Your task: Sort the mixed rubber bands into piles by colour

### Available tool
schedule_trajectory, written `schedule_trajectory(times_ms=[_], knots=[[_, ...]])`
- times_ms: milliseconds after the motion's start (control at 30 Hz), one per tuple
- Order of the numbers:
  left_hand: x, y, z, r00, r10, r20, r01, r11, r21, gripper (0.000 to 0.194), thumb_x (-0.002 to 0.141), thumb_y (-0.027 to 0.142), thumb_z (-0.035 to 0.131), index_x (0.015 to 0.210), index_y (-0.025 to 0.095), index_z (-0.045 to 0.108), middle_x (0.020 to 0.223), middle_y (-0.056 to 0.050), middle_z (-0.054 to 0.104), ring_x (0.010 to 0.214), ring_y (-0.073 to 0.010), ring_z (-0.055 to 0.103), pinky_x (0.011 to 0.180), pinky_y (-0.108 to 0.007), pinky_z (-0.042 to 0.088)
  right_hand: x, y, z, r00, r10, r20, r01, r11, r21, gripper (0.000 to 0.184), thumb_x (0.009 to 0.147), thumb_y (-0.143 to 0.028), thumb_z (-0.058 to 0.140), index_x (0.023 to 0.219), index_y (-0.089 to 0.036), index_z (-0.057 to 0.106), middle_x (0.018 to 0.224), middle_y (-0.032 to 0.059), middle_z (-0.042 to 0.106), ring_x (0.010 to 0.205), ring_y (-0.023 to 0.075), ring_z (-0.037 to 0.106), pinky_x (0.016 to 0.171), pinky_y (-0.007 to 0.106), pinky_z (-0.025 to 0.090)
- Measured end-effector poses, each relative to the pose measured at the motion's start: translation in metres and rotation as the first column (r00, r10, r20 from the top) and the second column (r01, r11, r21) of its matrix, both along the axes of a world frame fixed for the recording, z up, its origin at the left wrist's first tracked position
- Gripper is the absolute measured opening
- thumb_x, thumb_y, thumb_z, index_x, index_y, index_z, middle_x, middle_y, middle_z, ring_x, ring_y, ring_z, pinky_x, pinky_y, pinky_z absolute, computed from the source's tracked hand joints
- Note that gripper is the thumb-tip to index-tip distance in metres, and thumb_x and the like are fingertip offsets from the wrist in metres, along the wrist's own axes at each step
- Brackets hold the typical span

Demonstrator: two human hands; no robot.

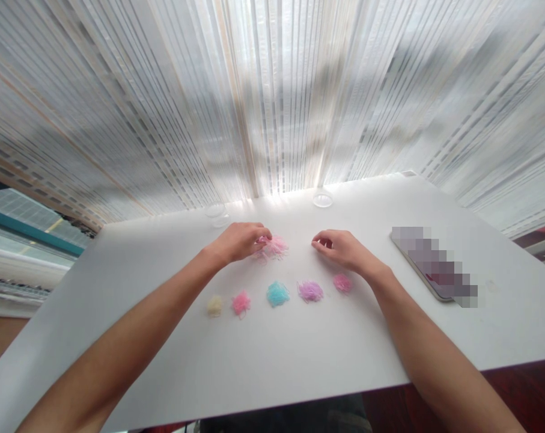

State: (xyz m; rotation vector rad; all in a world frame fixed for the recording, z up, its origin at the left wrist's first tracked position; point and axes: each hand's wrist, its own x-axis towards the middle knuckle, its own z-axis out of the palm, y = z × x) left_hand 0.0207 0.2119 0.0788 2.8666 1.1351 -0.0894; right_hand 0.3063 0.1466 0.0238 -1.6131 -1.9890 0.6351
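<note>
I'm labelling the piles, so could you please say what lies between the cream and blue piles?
In the head view, a bright pink pile lies between the cream pile and the blue pile.

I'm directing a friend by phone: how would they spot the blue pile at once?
On the white table, a row of five small piles lies nearer the person than the loose pale pink heap. The blue pile is the middle one. It alone is blue: the bright pink pile sits on its left, the purple pile on its right.

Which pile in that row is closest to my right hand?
The right-end pink pile, just short of your right hand; the purple pile and the other three lie farther left.
</note>
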Motion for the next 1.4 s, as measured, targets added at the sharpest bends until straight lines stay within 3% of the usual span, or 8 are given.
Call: schedule_trajectory(times_ms=[300,833,1167,1400], knots=[[-0.001,0.002,-0.001,0.998,0.015,0.055,-0.017,0.999,0.027,0.026,0.096,0.031,0.053,0.109,0.027,0.076,0.099,-0.001,0.081,0.085,-0.0205,0.073,0.072,-0.028,0.051,0.0,0.0,-0.001,1.0,0.0,0.002,0.0,1.0,0.005,0.022,0.093,-0.035,0.058,0.09,-0.023,0.076,0.082,0.003,0.073,0.074,0.0184,0.064,0.072,0.029,0.051],[-0.003,0.001,-0.003,0.997,-0.003,0.071,0.001,1.0,0.019,0.027,0.096,0.027,0.051,0.107,0.026,0.076,0.103,-0.002,0.081,0.087,-0.0204,0.073,0.075,-0.028,0.053,-0.001,0.0,-0.003,1.0,0.006,0.005,-0.006,1.0,0.015,0.021,0.094,-0.034,0.058,0.09,-0.023,0.076,0.082,0.0028,0.073,0.074,0.0183,0.065,0.071,0.029,0.05],[-0.003,-0.007,0.013,0.993,0.001,0.119,-0.004,1.0,0.025,0.023,0.099,0.026,0.055,0.107,0.024,0.076,0.103,-0.003,0.08,0.087,-0.0214,0.073,0.076,-0.031,0.052,-0.013,-0.012,0.01,0.997,0.078,-0.004,-0.077,0.996,0.038,0.02,0.097,-0.031,0.058,0.093,-0.022,0.075,0.089,0.0051,0.074,0.078,0.0194,0.067,0.075,0.032,0.051],[-0.005,-0.01,0.019,0.986,-0.007,0.165,-0.002,0.999,0.052,0.019,0.097,0.021,0.058,0.105,0.023,0.076,0.1,-0.003,0.08,0.085,-0.0206,0.073,0.076,-0.03,0.052,-0.022,-0.016,0.009,0.991,0.135,0.005,-0.135,0.989,0.069,0.018,0.097,-0.028,0.058,0.094,-0.022,0.075,0.087,0.0047,0.073,0.078,0.0191,0.068,0.076,0.031,0.051]])
